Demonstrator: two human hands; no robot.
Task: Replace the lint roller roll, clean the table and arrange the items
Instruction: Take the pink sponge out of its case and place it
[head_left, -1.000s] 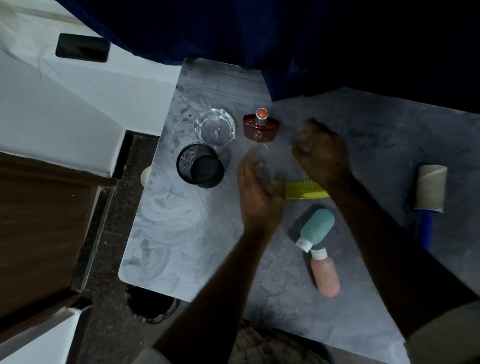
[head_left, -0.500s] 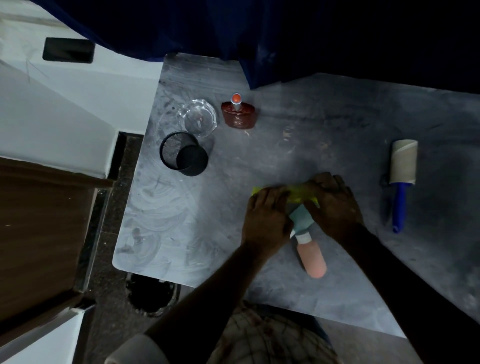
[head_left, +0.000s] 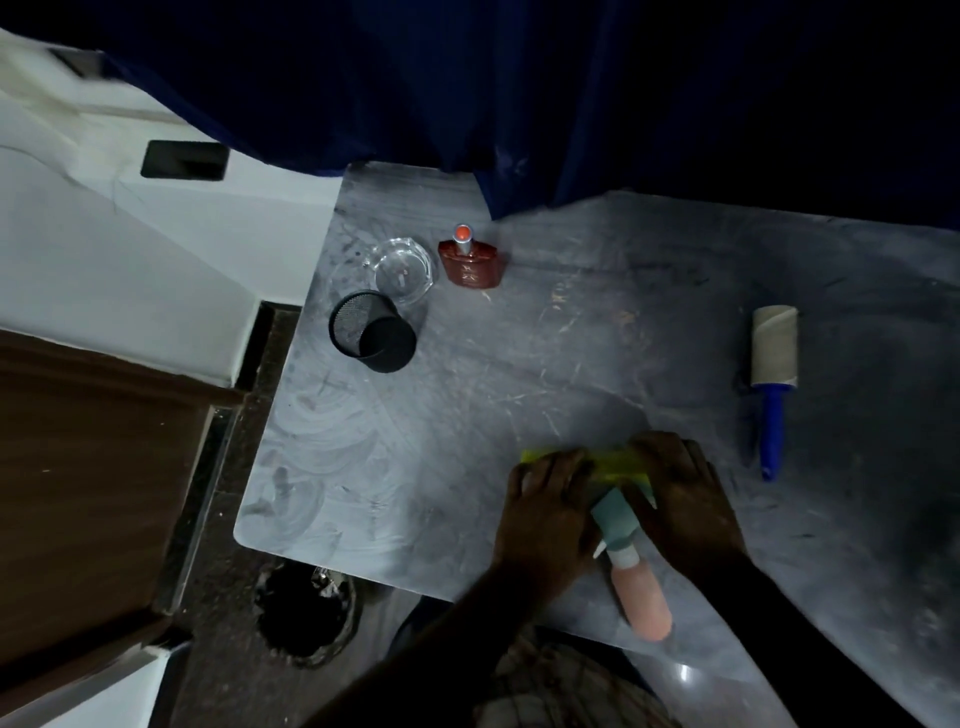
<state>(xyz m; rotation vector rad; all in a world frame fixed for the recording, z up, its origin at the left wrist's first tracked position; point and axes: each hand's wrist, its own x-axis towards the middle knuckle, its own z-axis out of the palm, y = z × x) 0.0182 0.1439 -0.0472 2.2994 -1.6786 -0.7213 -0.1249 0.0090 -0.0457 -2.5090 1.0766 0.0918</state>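
Both hands lay palm-down near the front edge of the grey table, w/ a yellow-green comb between them. Left hand covered the comb's left end, fingers flat & curled over it; right hand covered its right end the same way. Whether either hand actually gripped the comb or just pressed on it, can't tell. Just behind the comb, toward the front edge & between the wrists, lay a teal bottle w/ white cap, and touching that cap end-on a pink bottle, reaching nearly to the front edge.

Lint roller lay well apart from the hands, toward the right side of the table: bare cardboard-coloured roll pointing to the far edge, blue handle toward the front.

Near the far-left corner sat 3 items close together: black mesh cup tilted or on its side, clear glass ashtray just beyond it, red-brown perfume bottle beside that. Table surface showed smears & light scratch marks.
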